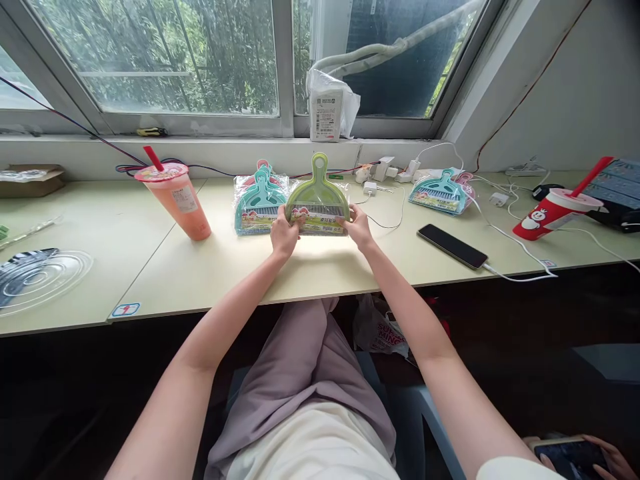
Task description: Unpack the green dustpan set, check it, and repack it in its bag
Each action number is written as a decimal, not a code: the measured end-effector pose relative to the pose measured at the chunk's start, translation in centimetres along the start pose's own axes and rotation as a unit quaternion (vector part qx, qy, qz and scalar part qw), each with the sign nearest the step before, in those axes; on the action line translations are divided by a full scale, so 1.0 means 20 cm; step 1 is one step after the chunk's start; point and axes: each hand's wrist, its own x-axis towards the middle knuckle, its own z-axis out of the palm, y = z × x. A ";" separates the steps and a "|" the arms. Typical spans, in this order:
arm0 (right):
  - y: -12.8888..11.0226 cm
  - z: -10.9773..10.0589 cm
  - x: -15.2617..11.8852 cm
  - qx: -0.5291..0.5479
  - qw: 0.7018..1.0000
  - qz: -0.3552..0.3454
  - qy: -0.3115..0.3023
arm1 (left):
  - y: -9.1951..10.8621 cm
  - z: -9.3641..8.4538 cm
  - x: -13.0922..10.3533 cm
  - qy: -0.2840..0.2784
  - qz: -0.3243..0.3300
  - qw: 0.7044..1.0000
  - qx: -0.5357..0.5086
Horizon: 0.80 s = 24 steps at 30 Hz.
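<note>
A green mini dustpan and brush set in clear packaging stands upright between my hands, near the middle of the table. My left hand grips its lower left corner, thumb in front. On the lower right corner, my right hand is closed in the same way. Just left of it, a teal dustpan set in clear wrap stands with a bit of pink showing behind its handle. Another teal dustpan set, with a pink one partly behind it, leans farther right.
An orange drink cup stands at left, a red cup at right. A black phone lies on the table with a white cable attached. Chargers line the back. At lower right, another person's hands hold a phone.
</note>
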 end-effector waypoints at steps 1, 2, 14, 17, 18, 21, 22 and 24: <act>-0.01 -0.03 0.00 0.020 0.999 0.007 -0.027 | 0.00 -0.03 -0.03 -0.014 0.004 1.000 0.009; -0.01 -0.06 -0.01 0.031 0.998 0.012 -0.054 | 0.00 -0.06 -0.06 -0.026 0.013 0.999 0.019; -0.09 0.40 -0.06 -0.282 0.951 -0.048 -0.115 | -0.29 -0.55 -0.07 0.016 -0.035 0.983 0.182; -0.08 0.57 0.00 -0.342 0.932 -0.074 -0.090 | -0.36 -0.59 0.02 0.056 -0.030 0.970 0.237; -0.07 0.61 0.02 -0.344 0.931 -0.086 -0.079 | -0.38 -0.59 0.05 0.066 -0.033 0.967 0.244; -0.01 0.69 0.10 -0.336 0.936 -0.090 -0.047 | -0.43 -0.55 0.13 0.082 -0.078 0.968 0.226; 0.01 0.71 0.13 -0.329 0.940 -0.077 -0.043 | -0.44 -0.53 0.15 0.090 -0.096 0.969 0.208; 0.06 0.74 0.17 -0.310 0.949 -0.039 -0.052 | -0.46 -0.49 0.21 0.117 -0.120 0.973 0.158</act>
